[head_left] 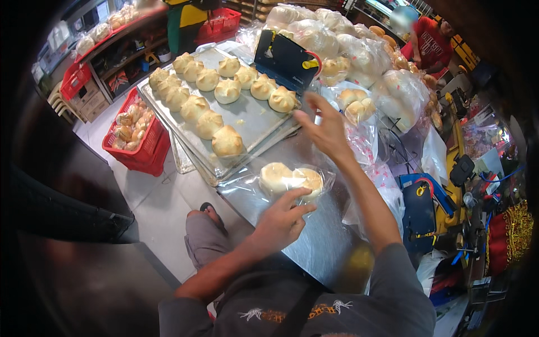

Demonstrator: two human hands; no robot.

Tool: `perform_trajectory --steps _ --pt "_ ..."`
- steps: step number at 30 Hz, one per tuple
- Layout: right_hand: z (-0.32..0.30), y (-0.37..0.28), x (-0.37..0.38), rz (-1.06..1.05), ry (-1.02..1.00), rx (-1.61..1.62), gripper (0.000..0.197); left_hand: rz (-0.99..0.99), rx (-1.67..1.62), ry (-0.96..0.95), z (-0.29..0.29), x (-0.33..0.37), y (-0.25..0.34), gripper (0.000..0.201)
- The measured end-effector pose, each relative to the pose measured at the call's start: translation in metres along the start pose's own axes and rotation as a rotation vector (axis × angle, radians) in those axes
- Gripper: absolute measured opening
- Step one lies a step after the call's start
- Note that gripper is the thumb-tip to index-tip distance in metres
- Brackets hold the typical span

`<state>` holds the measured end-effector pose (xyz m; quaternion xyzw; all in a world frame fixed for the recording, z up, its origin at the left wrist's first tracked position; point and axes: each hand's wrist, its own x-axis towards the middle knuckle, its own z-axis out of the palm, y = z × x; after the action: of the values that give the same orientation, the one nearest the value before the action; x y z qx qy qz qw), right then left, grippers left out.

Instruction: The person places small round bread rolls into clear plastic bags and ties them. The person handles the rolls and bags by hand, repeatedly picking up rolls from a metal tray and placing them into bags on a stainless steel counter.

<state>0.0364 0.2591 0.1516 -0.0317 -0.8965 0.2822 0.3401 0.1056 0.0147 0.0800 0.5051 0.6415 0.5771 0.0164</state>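
A clear plastic bag [255, 178] with pale round buns [276, 177] inside lies on the metal table in front of me. My left hand [282, 218] rests at the bag's near edge, fingers stretched out, the index finger touching the plastic by the right-hand bun. Farther up and to the right, my right hand [327, 128] is raised beside the tray's right corner, thumb and fingers apart, with nothing visible between them. Just beyond it stands a dark upright panel device [285, 60] with a red curved edge and yellow parts.
Stacked metal trays [247, 126] carry rows of peaked buns [227, 90]. Bagged bread [359, 50] is heaped at the back right. A red crate [147, 147] of wrapped buns sits on the floor at left. A co-worker in a red shirt [432, 45] is at the far right.
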Motion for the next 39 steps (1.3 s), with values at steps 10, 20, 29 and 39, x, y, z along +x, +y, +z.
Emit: perform_trajectory --steps 10,20,29,39 --pt "0.106 0.012 0.091 0.219 -0.387 -0.531 0.099 0.045 0.115 0.130 -0.005 0.000 0.003 0.045" --pt "0.114 0.017 0.112 0.313 -0.406 -0.476 0.091 -0.033 0.074 0.046 -0.006 0.006 0.000 0.031" --pt "0.050 0.007 0.159 0.370 -0.890 -0.470 0.082 -0.041 0.038 0.085 -0.005 0.005 0.003 0.030" --pt "0.039 -0.033 0.095 -0.291 -0.765 -1.045 0.039 0.017 0.174 0.021 0.000 0.005 0.004 0.044"
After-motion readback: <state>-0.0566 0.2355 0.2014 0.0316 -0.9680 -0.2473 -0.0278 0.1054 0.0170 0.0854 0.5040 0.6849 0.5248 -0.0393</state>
